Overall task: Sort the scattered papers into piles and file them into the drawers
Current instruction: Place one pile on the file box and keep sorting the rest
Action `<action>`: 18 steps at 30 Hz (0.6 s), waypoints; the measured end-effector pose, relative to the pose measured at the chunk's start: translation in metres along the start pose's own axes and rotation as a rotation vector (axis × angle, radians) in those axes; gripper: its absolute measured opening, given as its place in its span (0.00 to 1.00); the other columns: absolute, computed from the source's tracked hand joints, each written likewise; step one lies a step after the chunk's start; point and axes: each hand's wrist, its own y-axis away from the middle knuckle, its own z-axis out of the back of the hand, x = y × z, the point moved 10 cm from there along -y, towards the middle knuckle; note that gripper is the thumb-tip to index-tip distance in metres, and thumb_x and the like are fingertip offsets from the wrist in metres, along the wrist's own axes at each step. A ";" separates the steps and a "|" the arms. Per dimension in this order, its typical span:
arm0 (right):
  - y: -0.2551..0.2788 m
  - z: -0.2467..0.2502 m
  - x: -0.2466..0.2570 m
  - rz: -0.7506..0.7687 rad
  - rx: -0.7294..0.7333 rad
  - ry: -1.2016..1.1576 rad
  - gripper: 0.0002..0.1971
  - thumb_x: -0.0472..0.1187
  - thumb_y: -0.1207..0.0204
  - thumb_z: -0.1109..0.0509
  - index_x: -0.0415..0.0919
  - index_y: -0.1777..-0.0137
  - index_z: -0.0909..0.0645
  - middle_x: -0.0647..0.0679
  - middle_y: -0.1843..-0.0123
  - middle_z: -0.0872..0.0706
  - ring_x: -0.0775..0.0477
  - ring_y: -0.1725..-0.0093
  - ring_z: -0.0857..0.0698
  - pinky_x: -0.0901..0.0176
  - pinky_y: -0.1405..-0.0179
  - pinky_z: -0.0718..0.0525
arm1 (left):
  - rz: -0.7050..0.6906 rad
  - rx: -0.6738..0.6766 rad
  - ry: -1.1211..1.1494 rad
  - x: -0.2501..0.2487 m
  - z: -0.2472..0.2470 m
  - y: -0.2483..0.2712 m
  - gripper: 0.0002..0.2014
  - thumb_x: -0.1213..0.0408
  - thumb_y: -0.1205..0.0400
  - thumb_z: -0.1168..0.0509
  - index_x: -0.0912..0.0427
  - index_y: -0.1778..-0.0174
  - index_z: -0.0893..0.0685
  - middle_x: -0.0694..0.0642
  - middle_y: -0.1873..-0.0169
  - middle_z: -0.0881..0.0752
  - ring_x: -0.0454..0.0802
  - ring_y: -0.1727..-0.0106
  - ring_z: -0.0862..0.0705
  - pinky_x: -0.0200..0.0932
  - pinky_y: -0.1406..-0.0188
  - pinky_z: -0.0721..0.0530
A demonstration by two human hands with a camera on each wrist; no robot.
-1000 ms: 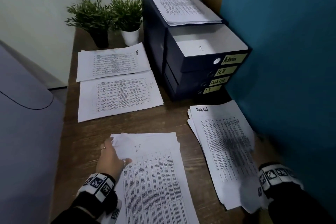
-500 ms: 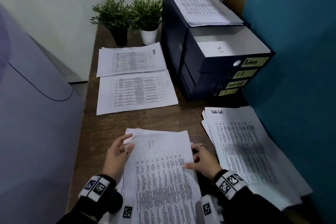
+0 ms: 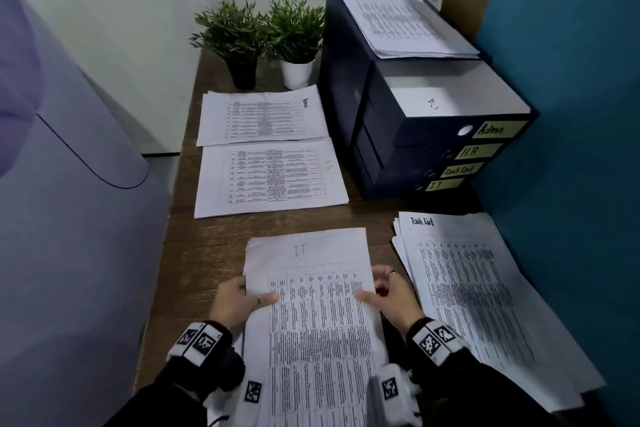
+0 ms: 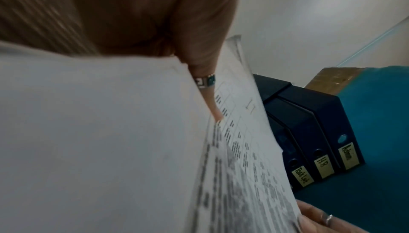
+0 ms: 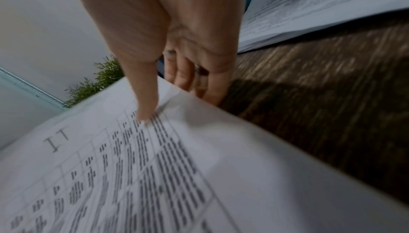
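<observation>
A stack of white printed sheets marked "IT" is lifted off the wooden desk in front of me. My left hand grips its left edge, thumb on top. My right hand grips the right edge, thumb on top, fingers beneath. The IT stack fills the left wrist view. Three other piles lie flat: "Admin", "H.R" and "Task List". The dark blue drawer unit stands at the back right, labelled Admin, H.R, Task List, IT; its top drawer is pulled out.
Two small potted plants stand at the back of the desk. More sheets lie on top of the drawer unit. A teal partition walls the right side, and a grey-lilac surface borders the left.
My right hand left the Task List pile and came across to the IT stack. Both hands now hold the squared-up stack, raised off the desk.
</observation>
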 end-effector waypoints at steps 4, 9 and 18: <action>0.004 -0.001 -0.002 0.002 -0.054 0.020 0.29 0.34 0.40 0.18 0.47 0.43 0.31 0.51 0.54 0.20 0.50 0.49 0.20 0.63 0.48 0.23 | -0.029 -0.062 0.045 0.005 0.004 -0.004 0.12 0.74 0.35 0.22 0.62 0.58 0.14 0.58 0.63 0.11 0.55 0.60 0.12 0.48 0.57 0.15; 0.003 0.010 0.003 0.062 -0.147 0.055 0.19 0.33 0.38 0.19 0.52 0.62 0.27 0.53 0.71 0.23 0.56 0.69 0.24 0.75 0.70 0.27 | -0.129 -0.166 0.071 -0.001 0.014 -0.011 0.11 0.58 0.23 0.30 0.64 0.54 0.13 0.59 0.57 0.11 0.55 0.55 0.14 0.47 0.48 0.18; 0.007 0.039 -0.001 0.143 0.032 0.269 0.19 0.30 0.29 0.28 0.51 0.72 0.27 0.53 0.69 0.19 0.54 0.65 0.20 0.66 0.62 0.23 | -0.096 0.004 0.156 0.000 0.004 -0.012 0.10 0.60 0.15 0.42 0.57 0.49 0.16 0.59 0.53 0.11 0.58 0.52 0.13 0.57 0.44 0.17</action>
